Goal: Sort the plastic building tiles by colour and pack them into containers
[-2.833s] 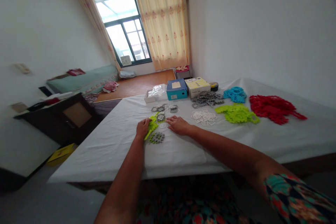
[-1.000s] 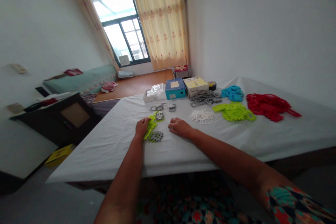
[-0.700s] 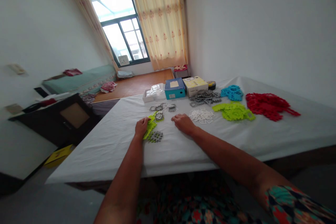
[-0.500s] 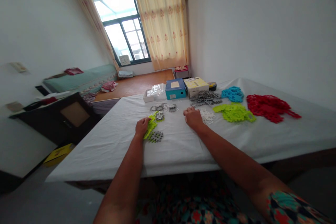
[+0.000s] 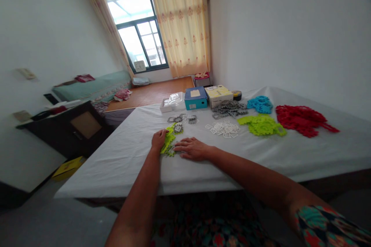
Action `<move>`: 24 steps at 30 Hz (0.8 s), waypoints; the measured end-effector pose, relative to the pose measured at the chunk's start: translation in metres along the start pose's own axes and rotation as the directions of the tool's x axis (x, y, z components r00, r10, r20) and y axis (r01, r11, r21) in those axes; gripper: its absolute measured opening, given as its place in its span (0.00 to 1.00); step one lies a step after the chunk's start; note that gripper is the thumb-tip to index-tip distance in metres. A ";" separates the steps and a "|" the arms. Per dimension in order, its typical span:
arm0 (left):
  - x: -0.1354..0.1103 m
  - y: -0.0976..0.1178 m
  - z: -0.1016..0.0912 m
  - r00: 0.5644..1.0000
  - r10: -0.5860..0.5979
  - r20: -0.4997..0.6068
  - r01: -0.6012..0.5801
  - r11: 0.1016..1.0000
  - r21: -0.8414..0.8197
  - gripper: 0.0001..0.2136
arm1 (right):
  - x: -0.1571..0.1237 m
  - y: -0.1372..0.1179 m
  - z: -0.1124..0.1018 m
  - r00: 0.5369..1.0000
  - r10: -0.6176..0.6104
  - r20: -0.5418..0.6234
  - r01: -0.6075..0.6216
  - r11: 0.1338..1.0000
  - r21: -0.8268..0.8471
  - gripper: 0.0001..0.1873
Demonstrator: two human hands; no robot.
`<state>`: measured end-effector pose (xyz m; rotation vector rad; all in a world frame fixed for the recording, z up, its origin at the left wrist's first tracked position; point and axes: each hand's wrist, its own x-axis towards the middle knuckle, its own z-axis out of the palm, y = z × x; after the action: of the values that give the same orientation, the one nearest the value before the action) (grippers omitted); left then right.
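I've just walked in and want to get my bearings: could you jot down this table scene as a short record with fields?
Setting: table under a white cloth, in a bedroom
Left hand: curled on the edge of the lime-green piece
Right hand: flat, palm down, fingertips by that piece
Loose piles: white tiles, grey pile, blue pile, green pile, red pile
Boxes at far edge: blue box, yellow-topped box

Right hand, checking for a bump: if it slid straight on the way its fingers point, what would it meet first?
Likely the lime-green puzzle pieces that the left hand grips. The right hand lies flat, its fingertips almost against them, though depth is unclear.
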<state>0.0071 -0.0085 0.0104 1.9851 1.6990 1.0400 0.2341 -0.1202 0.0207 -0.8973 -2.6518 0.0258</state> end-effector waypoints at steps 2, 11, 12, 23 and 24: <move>0.000 -0.001 0.001 1.000 -0.006 0.000 0.006 1.000 -0.002 0.23 | -0.001 0.010 0.001 0.994 0.090 -0.058 -0.090 0.996 0.005 0.20; -0.001 -0.002 0.001 1.000 -0.009 0.001 0.009 1.000 -0.017 0.23 | -0.008 0.040 0.011 0.913 0.307 -0.269 -0.218 0.924 0.315 0.26; -0.001 -0.002 0.001 1.000 -0.009 0.001 0.009 1.000 -0.020 0.23 | -0.009 0.041 0.011 0.905 0.322 -0.278 -0.219 0.913 0.344 0.28; -0.002 0.001 0.000 1.000 -0.016 0.008 0.016 1.000 -0.018 0.23 | -0.010 0.032 -0.002 0.940 0.312 -0.135 -0.298 0.947 0.118 0.12; -0.002 0.002 -0.001 1.000 -0.017 0.009 0.017 1.000 -0.017 0.23 | -0.011 0.031 -0.004 0.948 0.289 -0.130 -0.278 0.955 0.099 0.12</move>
<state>0.0078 -0.0114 0.0118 1.9586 1.6935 1.0358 0.2619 -0.1020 0.0166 -1.1989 -2.3528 0.1308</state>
